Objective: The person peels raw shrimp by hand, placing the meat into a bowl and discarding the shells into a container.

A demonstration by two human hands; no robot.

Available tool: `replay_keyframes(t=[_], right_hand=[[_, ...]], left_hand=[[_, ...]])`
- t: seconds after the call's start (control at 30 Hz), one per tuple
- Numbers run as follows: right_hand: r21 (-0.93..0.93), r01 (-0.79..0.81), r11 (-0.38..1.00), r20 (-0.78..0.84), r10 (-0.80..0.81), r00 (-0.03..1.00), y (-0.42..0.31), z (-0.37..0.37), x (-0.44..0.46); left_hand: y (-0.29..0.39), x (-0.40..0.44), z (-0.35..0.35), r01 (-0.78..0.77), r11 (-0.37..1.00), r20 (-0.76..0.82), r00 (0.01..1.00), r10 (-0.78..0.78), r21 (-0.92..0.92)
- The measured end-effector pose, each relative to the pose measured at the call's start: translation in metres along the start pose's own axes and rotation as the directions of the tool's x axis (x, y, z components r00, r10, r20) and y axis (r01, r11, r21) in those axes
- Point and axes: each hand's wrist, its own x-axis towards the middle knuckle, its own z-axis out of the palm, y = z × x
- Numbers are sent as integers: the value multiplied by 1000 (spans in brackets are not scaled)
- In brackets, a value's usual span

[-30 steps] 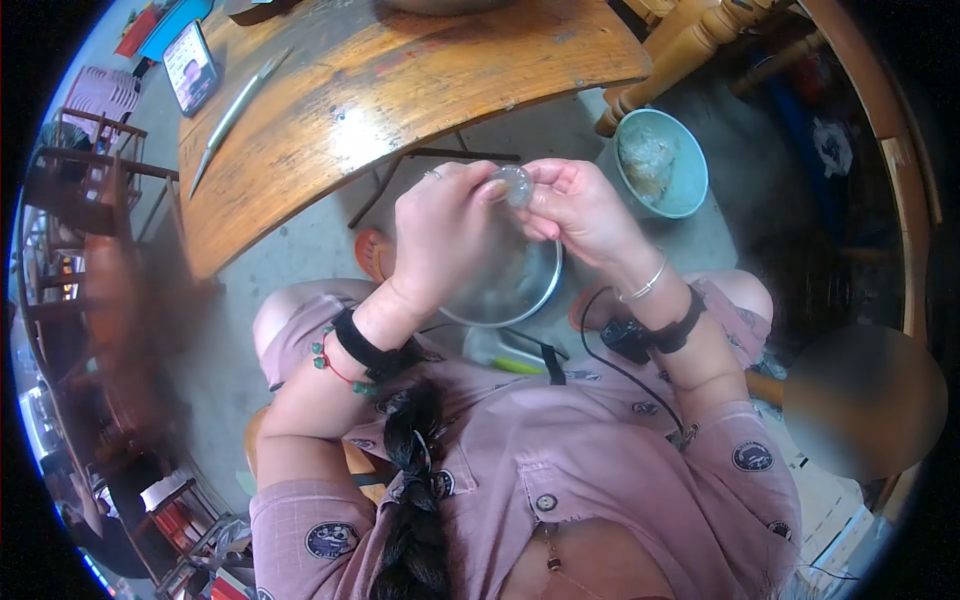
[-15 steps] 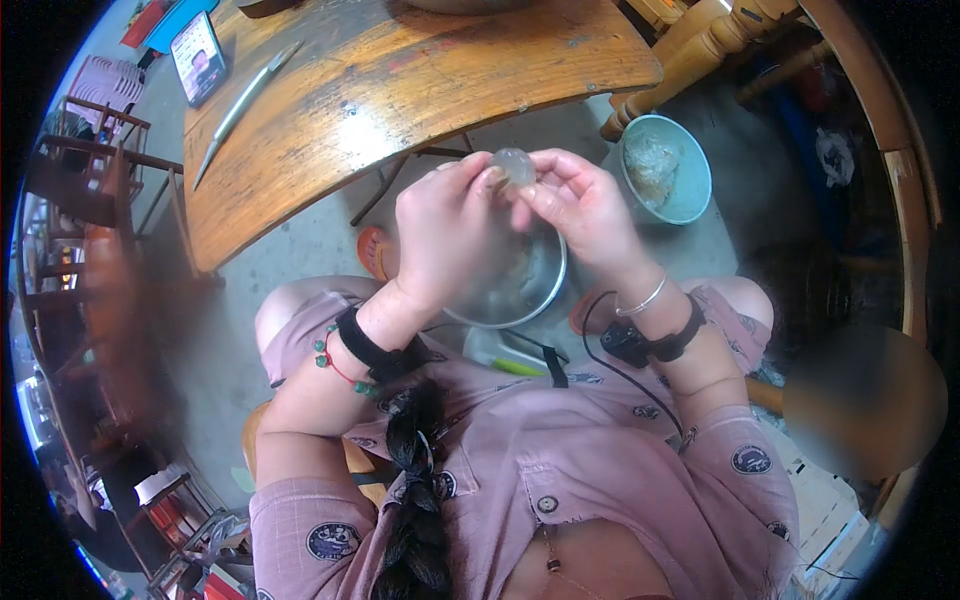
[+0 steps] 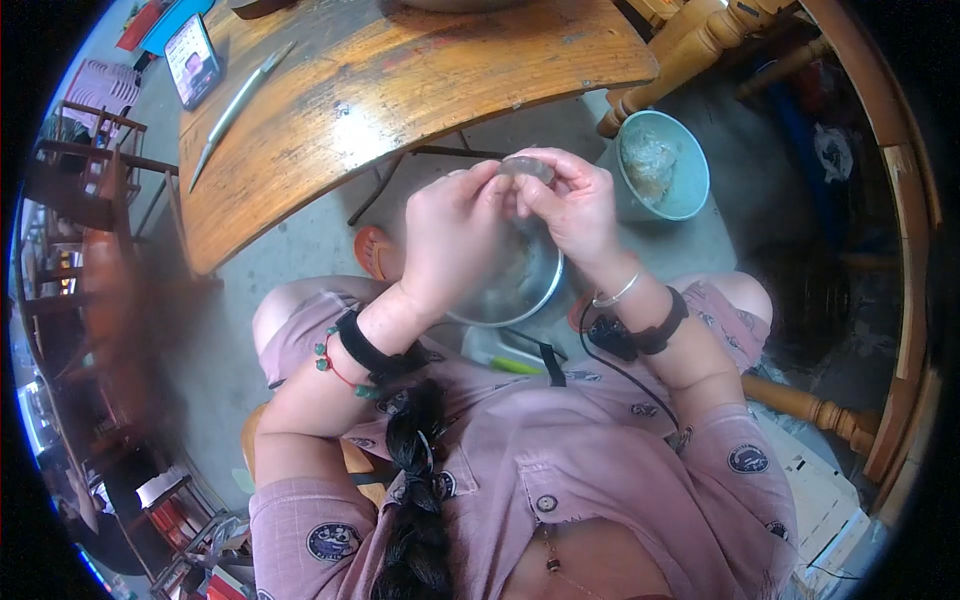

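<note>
A small, translucent greyish round piece [image 3: 528, 167] is pinched between the fingertips of both hands, above the lap and near the table edge; its kind I cannot make out. My left hand [image 3: 450, 235] is closed, thumb and fingers pressed against the piece's left side. On the other side, my right hand [image 3: 577, 205] grips it with the thumb in front and the fingers curled behind. Under the hands sits a round metal bowl [image 3: 558, 284], partly hidden by them, with pale contents too blurred to name.
A wooden table [image 3: 420, 85] lies ahead, bearing a phone [image 3: 192, 62] and a long slim pointed tool [image 3: 238, 112]. To the right stands a pale green bucket [image 3: 692, 196] holding clear plastic. Turned wooden furniture legs [image 3: 690, 62] rise behind it. A black cable [image 3: 630, 372] hangs beside my right wrist.
The round piece has tipped from facing me to a flatter angle. My right hand has shifted slightly left and closer to the left hand.
</note>
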Motion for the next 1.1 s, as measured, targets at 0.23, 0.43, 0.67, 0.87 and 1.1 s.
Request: replay_keyframes(t=[0.23,0.43,0.67,0.87,1.1], right_hand=[[-96,-3,995,89,12,996,-11,0,6],[-293,-32,955,122,71,990,-10,-7,10],[-373,39,927,96,-4,995,-14,-10,11],[-315,-70,946,4,75,997,-18,-11,12],[-739,408,536,247,-347,905,-20,-16,18]], left_hand=[[-1,1,0,135,980,-36,989,-142,-149],[-8,4,-3,194,962,98,979,-178,-192],[-3,0,-1,153,980,112,984,-139,-129],[9,2,-4,304,925,217,942,-256,-228],[8,8,-11,634,566,417,773,-478,-527]])
